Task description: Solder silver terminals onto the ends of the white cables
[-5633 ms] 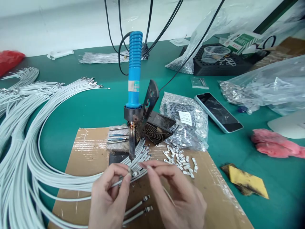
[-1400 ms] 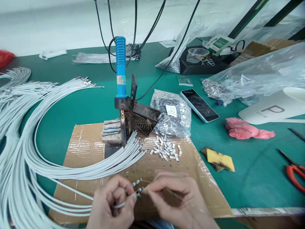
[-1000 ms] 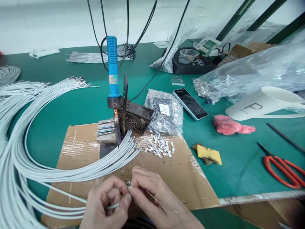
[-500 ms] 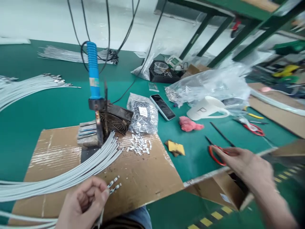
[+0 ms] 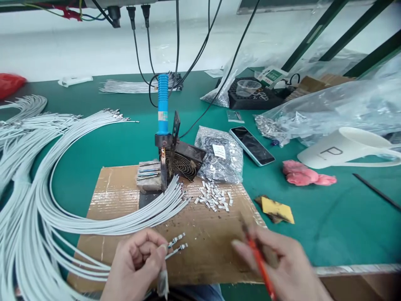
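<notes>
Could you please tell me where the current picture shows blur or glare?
Head view: the right hand and its red-handled tool look motion-blurred, while the left hand is fairly sharp; head view again: whitish glare streaks the brown cardboard sheet's left side.

Worn on the head, looks forward and down over the worktop (image 5: 125, 146) in a single view. Sits close behind and above left grip (image 5: 138, 263) and right grip (image 5: 288, 267), catching both large at the bottom. Takes in the lap (image 5: 211, 292) between them at the lower edge, reaches past both to an upright blue handle (image 5: 163, 104), and ends at the pale wall (image 5: 78, 46) well beyond.
</notes>
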`<move>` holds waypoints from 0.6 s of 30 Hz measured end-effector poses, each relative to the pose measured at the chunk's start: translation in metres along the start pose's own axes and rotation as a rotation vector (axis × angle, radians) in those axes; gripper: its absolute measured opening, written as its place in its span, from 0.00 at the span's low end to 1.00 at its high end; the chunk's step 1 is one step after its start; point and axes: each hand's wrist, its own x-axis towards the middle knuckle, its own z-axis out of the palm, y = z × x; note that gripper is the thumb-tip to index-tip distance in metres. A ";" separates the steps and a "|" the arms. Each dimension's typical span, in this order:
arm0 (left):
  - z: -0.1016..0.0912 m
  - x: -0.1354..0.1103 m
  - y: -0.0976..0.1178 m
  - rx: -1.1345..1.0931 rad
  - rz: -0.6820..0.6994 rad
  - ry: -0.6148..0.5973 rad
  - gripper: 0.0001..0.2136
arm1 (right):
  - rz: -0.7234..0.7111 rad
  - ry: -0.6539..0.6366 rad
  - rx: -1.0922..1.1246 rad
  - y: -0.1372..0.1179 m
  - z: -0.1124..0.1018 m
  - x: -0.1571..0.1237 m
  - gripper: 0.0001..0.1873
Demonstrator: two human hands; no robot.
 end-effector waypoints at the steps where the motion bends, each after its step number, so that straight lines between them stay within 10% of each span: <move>1: -0.001 -0.001 0.001 0.006 -0.008 0.001 0.23 | -0.113 -0.119 -0.035 -0.018 0.016 0.002 0.23; 6: -0.004 -0.003 0.002 -0.029 -0.018 -0.020 0.23 | -0.384 -0.197 -0.030 -0.058 0.062 0.010 0.24; 18: -0.005 -0.006 0.004 -0.049 -0.028 -0.047 0.30 | -0.455 -0.198 0.010 -0.065 0.066 0.010 0.19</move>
